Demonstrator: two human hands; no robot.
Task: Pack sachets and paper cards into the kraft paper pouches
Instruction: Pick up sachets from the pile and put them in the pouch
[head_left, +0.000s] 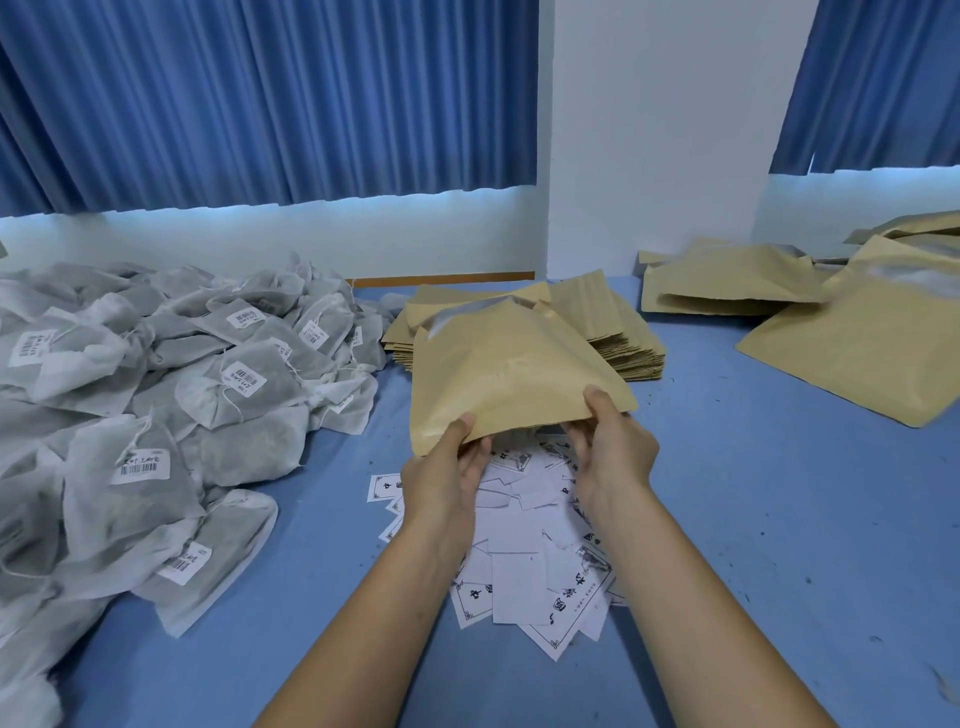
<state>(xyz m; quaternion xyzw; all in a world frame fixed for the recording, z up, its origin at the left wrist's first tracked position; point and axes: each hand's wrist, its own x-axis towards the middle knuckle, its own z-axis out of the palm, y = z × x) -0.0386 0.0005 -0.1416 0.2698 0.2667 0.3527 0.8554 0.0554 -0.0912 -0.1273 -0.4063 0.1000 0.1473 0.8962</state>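
Head view. Pinching tan kraft paper pouch (514, 369) along near edge with left hand (447, 467) and right hand (608, 447), just above scattered white printed paper cards (519, 577); mouth turned away. Grey mesh sachets (156, 395) heaped left of cards. Risk of spilling any fill out far mouth if tipped forward; risk of slipping from thin pinch.

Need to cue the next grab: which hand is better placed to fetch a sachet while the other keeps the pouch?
Left, probably. The heap of grey fabric sachets lies left of the left hand; the right hand, also gripping the tan kraft paper pouch, would have to cross over it.
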